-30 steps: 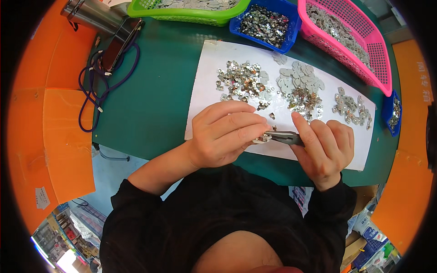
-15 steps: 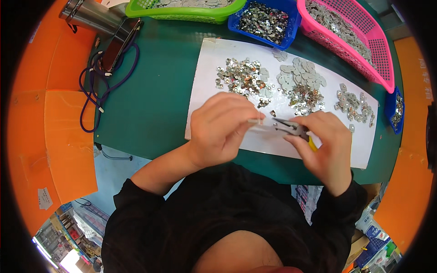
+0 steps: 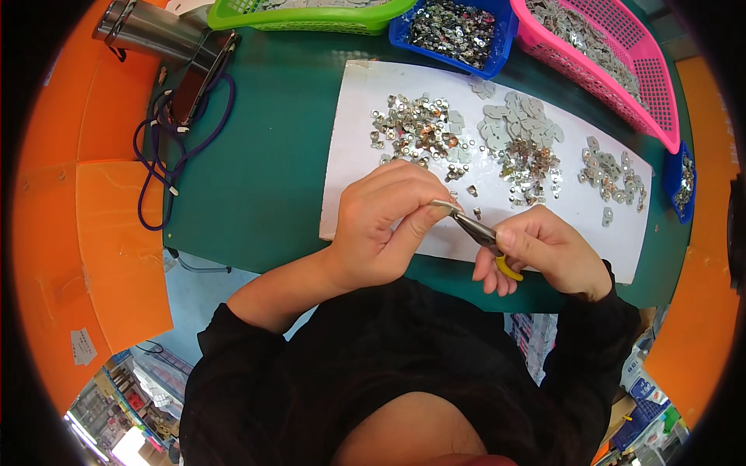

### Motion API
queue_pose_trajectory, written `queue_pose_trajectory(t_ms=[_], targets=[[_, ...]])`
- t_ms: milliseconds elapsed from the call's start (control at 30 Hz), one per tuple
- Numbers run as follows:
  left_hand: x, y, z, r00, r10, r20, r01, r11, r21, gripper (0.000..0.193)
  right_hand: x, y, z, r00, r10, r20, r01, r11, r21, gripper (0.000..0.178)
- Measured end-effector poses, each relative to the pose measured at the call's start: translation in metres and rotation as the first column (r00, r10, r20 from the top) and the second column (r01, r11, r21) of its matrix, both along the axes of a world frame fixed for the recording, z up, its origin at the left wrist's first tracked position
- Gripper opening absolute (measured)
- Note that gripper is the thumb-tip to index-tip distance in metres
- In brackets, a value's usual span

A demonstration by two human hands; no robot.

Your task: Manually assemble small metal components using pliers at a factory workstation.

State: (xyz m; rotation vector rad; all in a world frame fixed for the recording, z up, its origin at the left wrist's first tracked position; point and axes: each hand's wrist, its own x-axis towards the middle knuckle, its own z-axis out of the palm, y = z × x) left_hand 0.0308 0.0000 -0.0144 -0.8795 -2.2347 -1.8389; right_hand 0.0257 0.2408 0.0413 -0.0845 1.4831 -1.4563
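Note:
Between thumb and fingers, my left hand (image 3: 392,221) pinches a small flat grey piece (image 3: 441,203), mostly covered by the fingertips. My right hand (image 3: 548,252) is wrapped round pliers (image 3: 475,231) with yellow handles. The tips of the pliers meet the grey piece at my left fingertips. Both hands hover above the near edge of a white board (image 3: 353,101). On the board lie a heap of small shiny metal clips (image 3: 416,128), a heap of flat grey plates (image 3: 517,120), a pile of small metal parts (image 3: 528,167) and, at the right, grey plates with metal fitted (image 3: 610,171).
Along the back stand a green basket (image 3: 311,22), a blue tray (image 3: 400,39) and a pink basket (image 3: 606,93), all holding small parts. A small blue tray (image 3: 674,186) sits at the right edge. At the left lie a steel flask (image 3: 151,31), a phone (image 3: 190,97) and purple cord (image 3: 206,155).
My right hand has turned and brought the pliers left, their tips now at the piece in my left hand. The left hand has barely moved.

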Motion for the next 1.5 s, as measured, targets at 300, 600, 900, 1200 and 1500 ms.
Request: queue_pose_trajectory(t_ms=[300,600,900,1200,1500], targets=[[0.000,0.002,-0.007,0.991,0.084,-0.108,-0.087,0.996,-0.029,0.002,-0.001,-0.002,-0.002,0.988,0.050,-0.147,-0.030,0.990,0.135,0.049],[0.007,0.010,-0.010,0.979,0.201,0.015,-0.201,0.979,0.020,0.003,0.029,-0.021,-0.002,0.585,0.192,-0.788,0.262,0.875,0.407,0.018],[0.002,0.005,-0.006,0.974,0.034,0.224,-0.046,0.998,0.046,0.015,0.023,-0.008,0.007,0.759,-0.028,-0.651,0.281,0.915,0.289,0.019],[0.004,0.009,-0.003,0.960,0.056,0.273,-0.085,0.992,0.096,0.009,0.020,-0.013,0.001,0.709,-0.012,-0.705,0.312,0.902,0.298,0.021],[0.003,0.008,-0.005,0.966,0.077,0.246,-0.097,0.993,0.069,0.008,0.015,-0.016,0.005,0.784,0.033,-0.620,0.243,0.903,0.355,0.026]])
